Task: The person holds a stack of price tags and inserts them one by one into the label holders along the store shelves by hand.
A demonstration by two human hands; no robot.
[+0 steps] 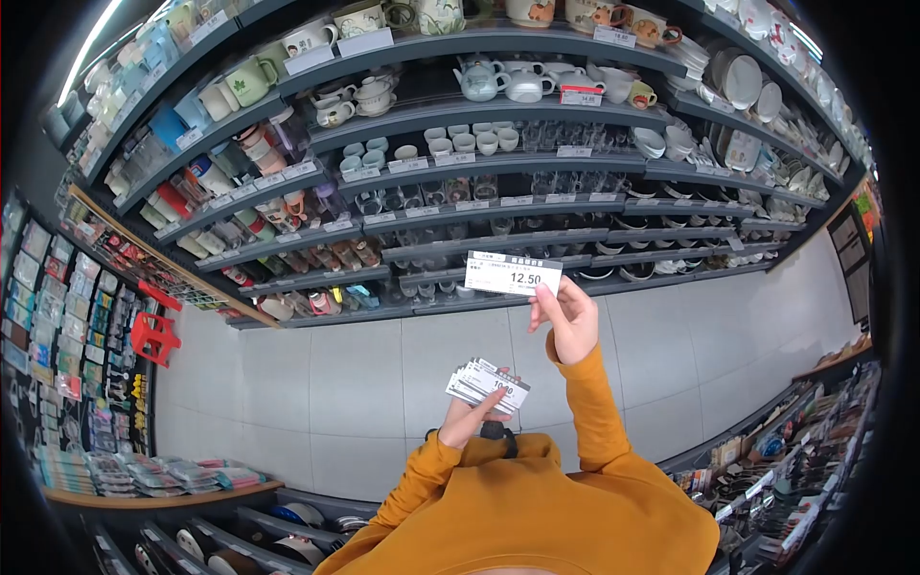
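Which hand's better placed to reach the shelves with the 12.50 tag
Probably your right hand: it holds that tag out toward the shelves, while your left hand holds other tags nearer your body.

Pale grey floor tiles (355,383) with thin seams make up the aisle, and across its far side runs tall dark-grey shelving (498,43), its tiers bowed by the wide lens and bordered on the left by wood-coloured trim (240,309). On the left, a red plastic stool (155,337) stands beside a display wall (43,316) hung with small packets, while a wood-edged ledge (163,498) and more racks (767,479) close in the near side. Bright strip lights (89,48) glow at the upper corners, and black vignetting rounds off the view.
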